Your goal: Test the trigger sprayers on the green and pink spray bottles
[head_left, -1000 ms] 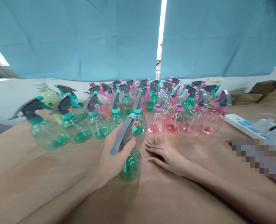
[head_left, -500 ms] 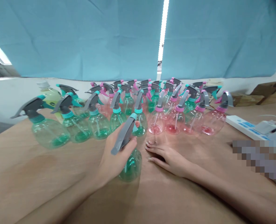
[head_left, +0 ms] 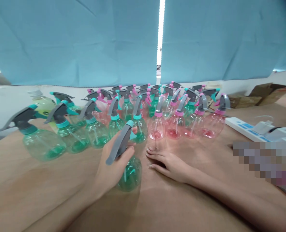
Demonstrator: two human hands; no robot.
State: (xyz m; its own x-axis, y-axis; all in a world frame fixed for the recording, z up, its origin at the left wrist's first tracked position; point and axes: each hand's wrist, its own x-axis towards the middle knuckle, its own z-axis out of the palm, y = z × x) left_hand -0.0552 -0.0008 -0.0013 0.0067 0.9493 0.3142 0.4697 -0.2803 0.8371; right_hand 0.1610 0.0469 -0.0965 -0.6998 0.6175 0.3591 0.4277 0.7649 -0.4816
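Observation:
My left hand (head_left: 115,161) is wrapped round the neck of a green spray bottle (head_left: 131,176) with a grey and teal trigger head, upright at the table's middle. Part of its neck is hidden by my fingers. To the right, my right hand (head_left: 170,164) rests on the wooden table (head_left: 181,206), fingers stretched out and holding nothing. Just behind both hands stands a front row of bottles: green spray bottles (head_left: 76,140) on the left, pink spray bottles (head_left: 156,127) on the right.
More green and pink bottles crowd behind the front row. A jug of yellowish liquid (head_left: 42,103) stands at the back left. A white power strip (head_left: 244,129) with plugs lies on the right, near a cardboard box (head_left: 266,95). A blue cloth (head_left: 96,42) hangs behind.
The whole view has shifted slightly, so most things appear farther left. My left hand keeps its hold on the green spray bottle, and my right hand stays resting on the table.

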